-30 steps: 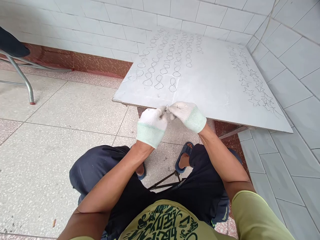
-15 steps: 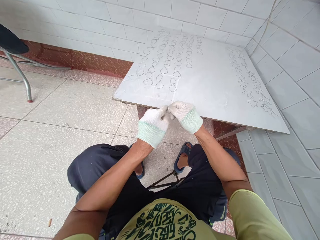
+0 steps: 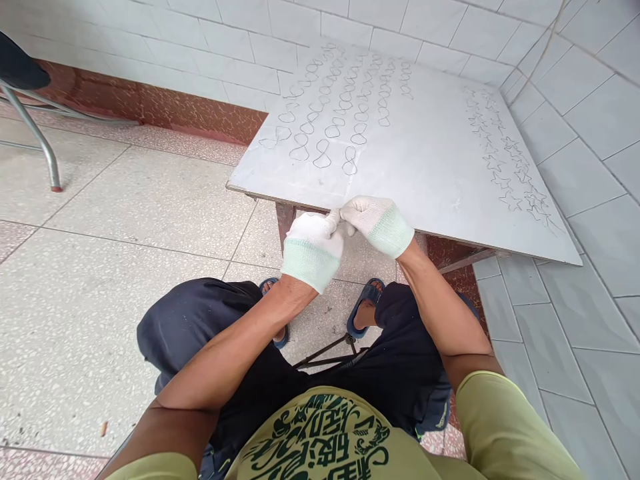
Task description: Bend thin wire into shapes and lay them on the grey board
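My left hand (image 3: 314, 243), in a white knitted glove with a pale green cuff, is closed in a pinch just in front of the board's near edge. My right hand (image 3: 377, 223), gloved alike, is also pinched, its fingertips meeting those of the left. Whatever lies between the fingers is too small or hidden to make out. Beyond the hands, on the white board (image 3: 430, 167), lie rows of thin dark figure-eight shapes (image 3: 323, 153) that look like bent wire. Thin star-shaped outlines (image 3: 510, 200) lie in rows along its right side.
The board rests on a frame with a leg (image 3: 285, 223), close to the tiled walls (image 3: 300, 27). A chair's metal leg (image 3: 43, 143) stands at the far left. Below are my knees, my sandalled feet and a dark folding frame (image 3: 325, 353).
The camera view has shifted slightly. Both hands appear a little farther right, still pinched together at the fingertips. The shapes on the board look the same.
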A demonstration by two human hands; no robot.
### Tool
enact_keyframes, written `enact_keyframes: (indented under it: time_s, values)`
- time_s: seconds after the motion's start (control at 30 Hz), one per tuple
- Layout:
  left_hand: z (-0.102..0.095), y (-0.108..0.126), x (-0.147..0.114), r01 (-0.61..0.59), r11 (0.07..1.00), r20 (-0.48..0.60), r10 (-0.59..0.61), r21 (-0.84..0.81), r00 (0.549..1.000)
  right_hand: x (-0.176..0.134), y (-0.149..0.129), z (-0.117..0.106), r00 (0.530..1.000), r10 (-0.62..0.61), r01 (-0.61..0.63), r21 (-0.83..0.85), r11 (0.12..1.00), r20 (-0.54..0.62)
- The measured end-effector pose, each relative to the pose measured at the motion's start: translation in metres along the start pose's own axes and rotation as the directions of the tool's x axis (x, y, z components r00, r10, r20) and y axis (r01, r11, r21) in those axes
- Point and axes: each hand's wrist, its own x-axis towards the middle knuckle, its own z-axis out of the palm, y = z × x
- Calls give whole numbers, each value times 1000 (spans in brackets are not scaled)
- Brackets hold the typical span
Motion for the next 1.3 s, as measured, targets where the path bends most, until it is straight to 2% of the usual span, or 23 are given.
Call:
enact_keyframes:
  time_s: [0.1,0.2,0.33,0.47,0.57,0.7,0.9,1.3]
  values:
    - [-6,2,7,56,997,-34,-54,45,998,-1,-5,-9,1000,21,-23,120,993,19]
    - [-13,5,10,105,984,-73,-95,145,993,-4,-7,-13,1000,14,-12,207,978,-9]
    - [-20,9,10,92,947,-149,-48,307,988,-5,-5,-9,999,4,4,160,987,-50]
    - [-21,11,10,67,914,-145,-9,400,989,-3,-5,2,995,-15,21,54,998,-96]
    - [-18,12,10,34,901,-150,35,433,988,0,-5,9,997,-47,52,81,995,-63]
    - [-16,12,8,2,914,-162,69,405,984,3,-4,11,997,-11,24,173,985,-76]
    - [-18,14,6,9,965,-141,29,261,990,1,-5,7,995,12,14,250,968,-99]
    - [-21,15,8,12,977,-93,9,215,996,-5,-13,2,996,-7,27,236,972,-84]
